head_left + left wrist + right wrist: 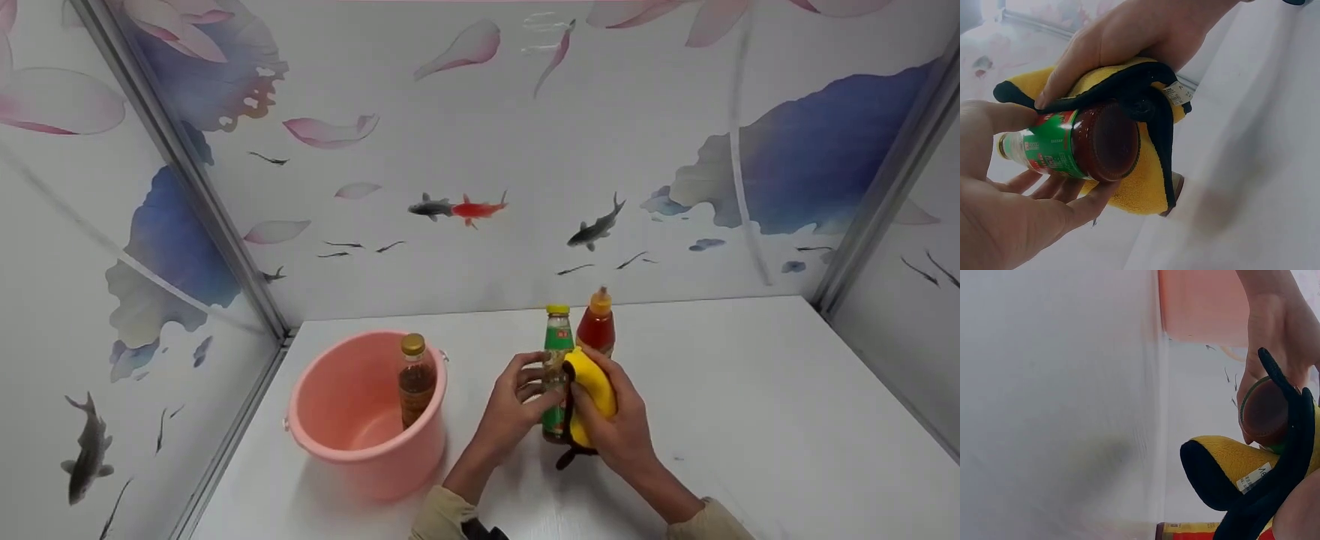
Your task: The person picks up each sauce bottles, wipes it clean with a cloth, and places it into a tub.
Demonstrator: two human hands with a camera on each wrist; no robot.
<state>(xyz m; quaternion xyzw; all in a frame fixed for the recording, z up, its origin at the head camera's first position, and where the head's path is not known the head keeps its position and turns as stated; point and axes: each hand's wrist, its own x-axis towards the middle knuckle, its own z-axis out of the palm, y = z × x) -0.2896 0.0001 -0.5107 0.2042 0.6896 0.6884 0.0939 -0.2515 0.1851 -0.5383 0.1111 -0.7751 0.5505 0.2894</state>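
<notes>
A glass sauce bottle (556, 337) with a green label and yellow cap is held up off the table by my left hand (510, 409), fingers and thumb curled round its side. My right hand (622, 420) grips a yellow cloth (596, 386) with black edging and presses it against the bottle's right side. In the left wrist view the cloth (1145, 191) wraps behind the bottle (1100, 140), whose dark base faces the camera. A small white tag (1253, 478) shows on the cloth in the right wrist view.
A pink bucket (367, 455) stands on the white table (750, 420) at the left, with a gold-capped bottle (415, 382) of dark liquid inside. Behind my hands stands a red sauce bottle (596, 326) with an orange nozzle. Printed wall panels (525, 150) enclose the table.
</notes>
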